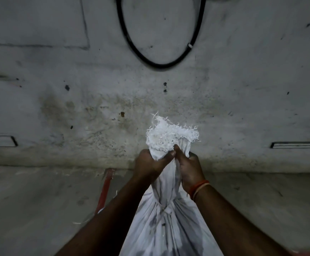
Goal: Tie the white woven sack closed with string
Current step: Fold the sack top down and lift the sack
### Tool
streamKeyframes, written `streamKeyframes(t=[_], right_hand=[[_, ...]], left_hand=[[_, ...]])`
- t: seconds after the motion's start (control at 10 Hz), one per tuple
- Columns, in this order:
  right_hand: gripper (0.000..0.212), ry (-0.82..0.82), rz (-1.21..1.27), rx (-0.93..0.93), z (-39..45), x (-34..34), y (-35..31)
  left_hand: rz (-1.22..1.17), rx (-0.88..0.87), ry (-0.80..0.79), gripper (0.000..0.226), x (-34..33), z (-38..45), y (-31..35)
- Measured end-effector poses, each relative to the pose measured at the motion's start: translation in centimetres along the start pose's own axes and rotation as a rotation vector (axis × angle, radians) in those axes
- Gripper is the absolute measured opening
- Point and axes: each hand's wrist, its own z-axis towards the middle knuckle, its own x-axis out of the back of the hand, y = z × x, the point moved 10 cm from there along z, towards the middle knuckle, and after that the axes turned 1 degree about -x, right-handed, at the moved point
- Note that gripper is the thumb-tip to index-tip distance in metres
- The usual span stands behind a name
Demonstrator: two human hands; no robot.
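Observation:
The white woven sack (169, 230) stands upright below me, its neck gathered into a narrow bunch. A white string (166, 207) is wound around the neck with a knot at the front. Above the string, my left hand (150, 163) and my right hand (191, 169) both clasp the bunched neck side by side, thumbs touching. The frayed mouth of the sack (170, 135) flares out above my fists. A red-orange thread band sits on my right wrist.
A stained grey concrete wall (95, 89) rises just ahead, with a black cable loop (159, 63) hanging on it. A red bar (105, 189) leans at the wall's foot, left of the sack. Concrete floor (30, 209) spreads to both sides.

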Motion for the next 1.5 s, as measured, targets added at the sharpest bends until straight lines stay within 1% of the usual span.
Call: streamKeyframes(t=[0.1,0.2,0.3,0.4,0.5,0.6,0.7,0.8,0.9,1.0,1.1,1.2,1.3,1.4,1.5], right_hand=[[0.026,-0.021,0.005,-0.006,-0.8,-0.4,-1.6],[0.036,-0.024,-0.016,-0.043,-0.7,-0.3,-2.2],[0.052,-0.043,-0.033,-0.12,0.0,-0.1,-1.6],[0.061,-0.058,0.01,-0.22,0.2,0.6,-0.5],[0.059,-0.06,0.145,-0.241,0.8,1.2,0.3],[0.041,0.002,0.136,-0.174,1.7,2.1,0.0],[0.023,0.047,0.063,-0.084,2.4,2.7,-0.8],[0.008,0.055,-0.125,0.03,2.0,2.7,-2.2],[0.05,-0.102,-0.104,0.064,1.6,1.5,-2.2],[0.038,-0.195,0.001,0.018,1.5,0.4,-1.6],[0.026,-0.089,0.004,-0.067,1.7,1.7,-1.2],[0.026,-0.075,-0.034,-0.349,1.0,2.0,1.2],[0.034,-0.214,-0.108,-0.55,-0.4,1.0,2.8],[0.03,-0.128,-0.398,-0.352,0.9,2.4,0.2],[0.051,-0.051,-0.443,-0.087,1.5,3.6,-2.7]], left_hand=[[0.041,-0.085,0.018,0.045,0.2,-0.4,2.1],[0.016,-0.079,0.006,0.06,-0.2,-0.6,2.8],[-0.064,-0.013,0.044,0.06,0.0,-0.5,2.5],[-0.201,0.114,0.052,0.046,0.1,-0.3,1.2],[-0.37,0.245,0.109,0.023,0.3,0.2,-0.1],[-0.429,0.396,0.1,0.025,-0.3,0.6,-1.8],[-0.452,0.502,0.045,0.034,-1.4,0.7,-3.1],[-0.433,0.541,0.08,0.035,-0.9,1.2,-3.8],[-0.402,0.521,0.089,0.051,-0.4,2.2,-4.3],[-0.36,0.508,0.014,0.056,-0.7,2.2,-3.8],[-0.362,0.561,-0.139,0.042,-1.8,1.2,-2.9],[-0.282,0.605,-0.271,0.037,-2.3,0.5,-2.5],[-0.08,0.657,-0.293,0.03,-2.0,0.1,-3.0],[0.004,0.697,-0.278,0.029,-1.6,-0.2,-3.7],[0.177,0.563,-0.393,0.018,-1.5,0.3,-2.4]])
